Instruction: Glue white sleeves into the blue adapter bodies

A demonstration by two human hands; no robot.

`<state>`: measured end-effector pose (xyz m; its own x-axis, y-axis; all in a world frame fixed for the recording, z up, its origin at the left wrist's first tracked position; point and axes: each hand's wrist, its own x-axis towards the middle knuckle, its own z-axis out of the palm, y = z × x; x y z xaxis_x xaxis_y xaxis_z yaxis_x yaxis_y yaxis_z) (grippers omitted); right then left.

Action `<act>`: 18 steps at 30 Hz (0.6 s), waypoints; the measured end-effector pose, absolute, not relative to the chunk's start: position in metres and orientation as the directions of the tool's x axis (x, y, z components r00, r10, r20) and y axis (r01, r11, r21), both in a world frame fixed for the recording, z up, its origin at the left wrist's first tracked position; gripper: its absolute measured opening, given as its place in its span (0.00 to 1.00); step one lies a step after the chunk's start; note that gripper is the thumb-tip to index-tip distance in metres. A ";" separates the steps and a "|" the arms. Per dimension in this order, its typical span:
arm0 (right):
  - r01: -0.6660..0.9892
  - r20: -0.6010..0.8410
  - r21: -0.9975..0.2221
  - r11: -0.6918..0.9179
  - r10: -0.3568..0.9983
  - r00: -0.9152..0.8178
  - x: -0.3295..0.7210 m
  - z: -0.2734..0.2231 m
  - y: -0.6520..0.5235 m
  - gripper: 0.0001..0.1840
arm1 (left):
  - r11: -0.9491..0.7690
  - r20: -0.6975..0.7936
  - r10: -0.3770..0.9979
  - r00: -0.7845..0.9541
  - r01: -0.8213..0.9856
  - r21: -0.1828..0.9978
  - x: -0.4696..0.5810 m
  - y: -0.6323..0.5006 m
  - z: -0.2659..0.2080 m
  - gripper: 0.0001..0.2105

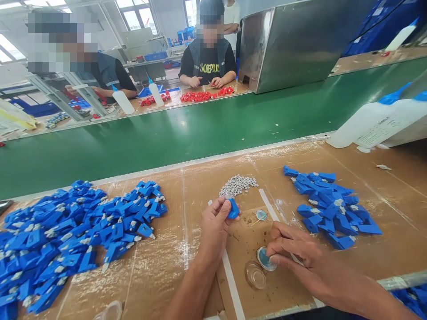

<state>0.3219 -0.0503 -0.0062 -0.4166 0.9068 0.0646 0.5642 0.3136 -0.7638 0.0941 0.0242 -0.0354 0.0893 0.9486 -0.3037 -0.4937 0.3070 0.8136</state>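
My left hand [213, 229] pinches a small blue plastic part [233, 210] between thumb and fingers, just in front of a pile of small grey pieces [237, 185]. A pale grey bit shows at the top of that part. My right hand [295, 251] is closed with its fingertips at a small round dish [263, 257] of bluish stuff. Whatever those fingers hold, if anything, is hidden. A clear round lid or cup [255, 275] lies beside the dish. Farther up is a smaller bluish blob with a thin stick [261, 215].
Many blue parts with grey bits [66, 235] cover the table's left side; a smaller heap of blue parts [333, 209] lies right. White bottles [363, 122] lie at the right. Beyond runs a green belt [200, 133]; co-workers sit across it by red parts [198, 96].
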 end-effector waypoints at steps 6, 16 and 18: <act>0.423 -0.039 -0.897 0.125 0.933 -0.359 0.324 0.001 -0.028 0.21 | 0.467 -0.379 0.884 0.273 -0.532 0.706 0.098 0.022 -0.038 0.29; 0.425 0.279 -0.861 0.280 0.958 -0.065 0.296 0.000 0.024 0.20 | 0.538 -0.351 0.842 0.411 -0.581 0.610 0.097 0.025 -0.045 0.23; 0.441 0.313 -0.841 0.313 0.947 -0.077 0.292 -0.001 0.029 0.23 | 0.537 -0.338 0.841 0.423 -0.576 0.616 0.097 0.026 -0.046 0.22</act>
